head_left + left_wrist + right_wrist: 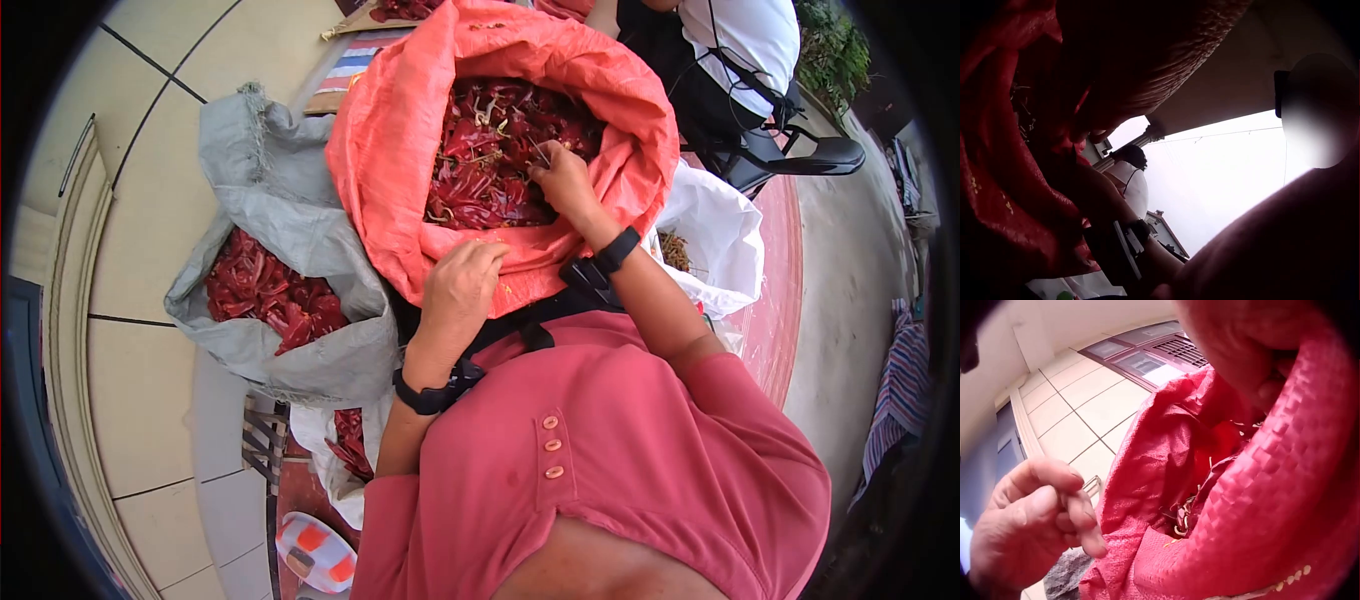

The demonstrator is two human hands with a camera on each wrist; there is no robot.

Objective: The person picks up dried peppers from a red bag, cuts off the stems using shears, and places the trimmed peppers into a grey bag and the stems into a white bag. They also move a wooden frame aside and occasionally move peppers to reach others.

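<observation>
A large red woven sack (385, 190), its rim rolled down, stands in front of me filled with dried red chilies (480, 190), some with pale stems. My right hand (567, 185) reaches over the near rim into it, fingers curled, pinching a dried chili by its thin stem among the pile. In the right wrist view the sack's rim partly hides those fingertips. My left hand (463, 290) is at the near left rim of the sack. Its fingers (1079, 512) are loosely bent with the thumb close to them, and nothing shows in them.
Left of the red sack, a grey woven sack (290, 365) holds red chili pods (265, 290). A white bag (735, 240) with brownish stems (675, 250) stands at the right. Another white bag with chilies (350, 440) lies lower left. A person in a white top (745, 50) sits across.
</observation>
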